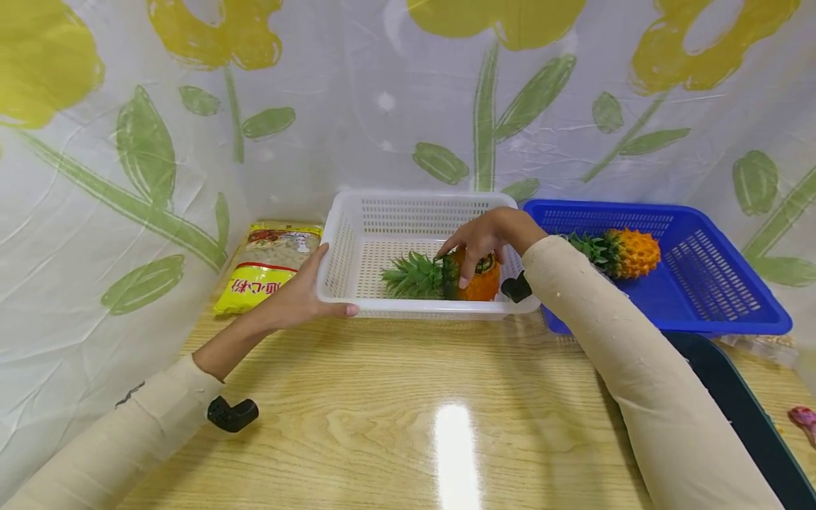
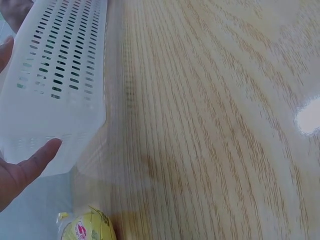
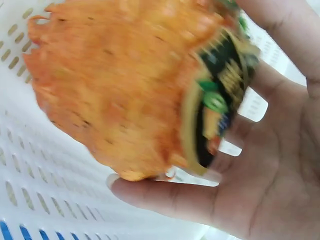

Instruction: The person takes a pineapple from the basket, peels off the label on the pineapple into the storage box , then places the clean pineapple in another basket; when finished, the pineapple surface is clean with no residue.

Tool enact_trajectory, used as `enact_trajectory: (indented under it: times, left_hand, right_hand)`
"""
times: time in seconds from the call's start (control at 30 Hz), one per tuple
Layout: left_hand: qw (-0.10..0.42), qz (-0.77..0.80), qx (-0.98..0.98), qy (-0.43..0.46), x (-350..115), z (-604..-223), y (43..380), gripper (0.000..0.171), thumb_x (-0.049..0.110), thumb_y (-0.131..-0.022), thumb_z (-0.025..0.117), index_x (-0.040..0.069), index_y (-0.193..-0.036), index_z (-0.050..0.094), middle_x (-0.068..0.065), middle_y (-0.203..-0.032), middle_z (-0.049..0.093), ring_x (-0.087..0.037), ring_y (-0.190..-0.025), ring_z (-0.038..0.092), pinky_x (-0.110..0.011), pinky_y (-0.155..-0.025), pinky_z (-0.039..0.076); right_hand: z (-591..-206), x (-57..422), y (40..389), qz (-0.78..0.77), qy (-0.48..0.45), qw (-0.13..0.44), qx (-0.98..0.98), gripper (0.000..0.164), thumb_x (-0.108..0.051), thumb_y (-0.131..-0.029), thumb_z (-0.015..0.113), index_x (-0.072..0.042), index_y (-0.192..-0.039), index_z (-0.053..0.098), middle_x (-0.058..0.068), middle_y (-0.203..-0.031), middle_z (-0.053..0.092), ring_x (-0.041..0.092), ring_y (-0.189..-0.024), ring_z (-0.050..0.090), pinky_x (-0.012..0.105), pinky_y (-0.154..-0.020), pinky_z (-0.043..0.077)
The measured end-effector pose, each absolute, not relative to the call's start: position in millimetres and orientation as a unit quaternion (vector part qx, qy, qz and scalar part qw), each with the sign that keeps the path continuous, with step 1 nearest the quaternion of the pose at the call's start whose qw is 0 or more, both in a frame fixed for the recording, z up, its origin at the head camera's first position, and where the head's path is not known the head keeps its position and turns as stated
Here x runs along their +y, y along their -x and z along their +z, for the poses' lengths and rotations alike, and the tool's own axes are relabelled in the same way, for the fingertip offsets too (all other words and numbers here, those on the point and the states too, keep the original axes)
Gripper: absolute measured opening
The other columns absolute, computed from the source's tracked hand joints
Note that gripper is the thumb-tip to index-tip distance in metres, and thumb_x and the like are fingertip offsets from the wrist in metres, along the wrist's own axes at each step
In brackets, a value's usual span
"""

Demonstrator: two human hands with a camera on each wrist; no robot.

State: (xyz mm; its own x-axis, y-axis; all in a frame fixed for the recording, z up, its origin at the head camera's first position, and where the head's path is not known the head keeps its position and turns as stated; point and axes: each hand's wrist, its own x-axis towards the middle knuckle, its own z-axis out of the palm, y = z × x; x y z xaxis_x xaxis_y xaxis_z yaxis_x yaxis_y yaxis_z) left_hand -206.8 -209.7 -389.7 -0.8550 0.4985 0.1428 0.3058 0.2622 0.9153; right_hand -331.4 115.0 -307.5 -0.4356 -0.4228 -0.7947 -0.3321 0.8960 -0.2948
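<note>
A white perforated plastic basket (image 1: 428, 306) stands on the table by the curtain. Inside it lies a small orange pineapple (image 1: 417, 275) with a green crown pointing left and a dark printed label around its body. My right hand (image 1: 487, 237) reaches in from above and grips the pineapple; in the right wrist view, the thumb and fingers (image 3: 170, 197) are around its orange body (image 3: 110, 95). At the basket's left end, my left hand (image 1: 296, 297) holds the corner, its thumb along the front and the other fingers on the left side.
A blue basket (image 1: 733, 283) sits to the right with another pineapple (image 1: 634, 253) in it. Left of the white basket lies a yellow bag (image 1: 264, 265) with printed characters. A dark green tray (image 1: 733, 397) is under my right forearm, and a reddish item (image 1: 803, 419) lies at the far right.
</note>
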Motion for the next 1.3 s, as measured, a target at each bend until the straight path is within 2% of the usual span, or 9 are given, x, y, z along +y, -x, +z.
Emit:
enact_trajectory:
  times: [0.1,0.3,0.47,0.7,0.93,1.07,1.17,1.23,1.3]
  left_hand:
    - [0.087,0.553,0.789,-0.254,-209.5,-389.5,206.9,0.109,0.006,-0.075,0.087,0.023,-0.157,0.017,-0.014,-0.142,0.048,-0.047,-0.123,0.055,-0.062,-0.097,0.048]
    - [0.084,0.547,0.794,-0.251,-210.9,-388.9,206.4,0.108,0.009,-0.075,0.088,0.020,-0.157,0.017,-0.016,-0.141,0.048,-0.049,-0.122,0.054,-0.060,-0.098,0.048]
    - [0.083,0.546,0.795,-0.250,-210.8,-388.7,205.8,0.108,0.008,-0.075,0.088,0.020,-0.157,0.018,-0.016,-0.142,0.048,-0.048,-0.122,0.055,-0.059,-0.098,0.048]
    - [0.085,0.544,0.796,-0.252,-210.5,-388.8,206.4,0.110,0.007,-0.075,0.087,0.021,-0.158,0.015,-0.015,-0.143,0.046,-0.048,-0.124,0.053,-0.060,-0.099,0.047]
    - [0.085,0.529,0.811,-0.237,-210.8,-388.9,205.5,0.120,0.009,-0.071,0.091,0.020,-0.160,0.010,-0.018,-0.149,0.038,-0.047,-0.127,0.049,-0.058,-0.101,0.045]
    - [0.085,0.532,0.807,-0.242,-210.3,-388.1,205.4,0.121,0.008,-0.070,0.091,0.022,-0.159,0.010,-0.019,-0.148,0.039,-0.048,-0.126,0.050,-0.059,-0.099,0.047]
    - [0.084,0.534,0.804,-0.249,-210.0,-388.2,205.3,0.122,0.005,-0.069,0.091,0.021,-0.159,0.011,-0.020,-0.147,0.041,-0.050,-0.124,0.051,-0.060,-0.095,0.050]
    - [0.083,0.533,0.803,-0.252,-210.0,-388.1,205.2,0.121,0.005,-0.068,0.091,0.021,-0.159,0.012,-0.020,-0.146,0.042,-0.051,-0.122,0.053,-0.059,-0.093,0.051]
    - [0.083,0.533,0.803,-0.255,-210.1,-388.1,205.3,0.121,0.005,-0.068,0.091,0.021,-0.159,0.012,-0.019,-0.145,0.043,-0.050,-0.122,0.053,-0.056,-0.092,0.052]
  right_hand:
    - [-310.1,115.9,332.5,-0.044,0.214,0.477,0.851,0.099,-0.038,-0.083,0.083,-0.034,-0.161,0.022,0.009,-0.170,0.004,0.037,-0.150,0.026,0.056,-0.101,0.049]
    - [-312.3,116.9,333.0,-0.049,0.206,0.477,0.853,0.104,-0.032,-0.082,0.085,-0.033,-0.162,0.017,0.011,-0.169,0.001,0.038,-0.152,0.020,0.056,-0.102,0.049]
    - [-312.8,115.1,332.5,-0.036,0.214,0.472,0.854,0.107,-0.031,-0.082,0.085,-0.033,-0.162,0.015,0.012,-0.169,0.000,0.034,-0.149,0.030,0.051,-0.094,0.054]
    - [-312.8,113.3,330.7,-0.011,0.216,0.461,0.860,0.114,-0.039,-0.079,0.086,-0.032,-0.163,0.010,0.010,-0.170,0.001,0.027,-0.135,0.046,0.045,-0.086,0.057]
    - [-314.2,113.5,330.1,-0.015,0.229,0.453,0.862,0.111,-0.033,-0.080,0.086,-0.030,-0.163,0.013,0.011,-0.169,0.004,0.031,-0.143,0.037,0.047,-0.090,0.057]
    - [-314.8,114.1,329.7,-0.013,0.238,0.442,0.865,0.107,-0.032,-0.080,0.086,-0.030,-0.162,0.017,0.010,-0.169,0.007,0.030,-0.143,0.037,0.046,-0.087,0.057]
    - [-314.9,115.6,328.9,-0.012,0.243,0.435,0.867,0.106,-0.034,-0.080,0.085,-0.030,-0.162,0.017,0.010,-0.169,0.010,0.023,-0.128,0.048,0.042,-0.080,0.057]
    - [-315.0,116.8,328.8,-0.014,0.250,0.432,0.866,0.105,-0.035,-0.081,0.084,-0.030,-0.162,0.017,0.010,-0.168,0.015,0.018,-0.105,0.054,0.038,-0.071,0.054]
    - [-314.9,118.2,329.1,-0.017,0.258,0.426,0.867,0.105,-0.035,-0.081,0.084,-0.029,-0.162,0.018,0.010,-0.166,0.019,0.015,-0.087,0.051,0.035,-0.065,0.049]
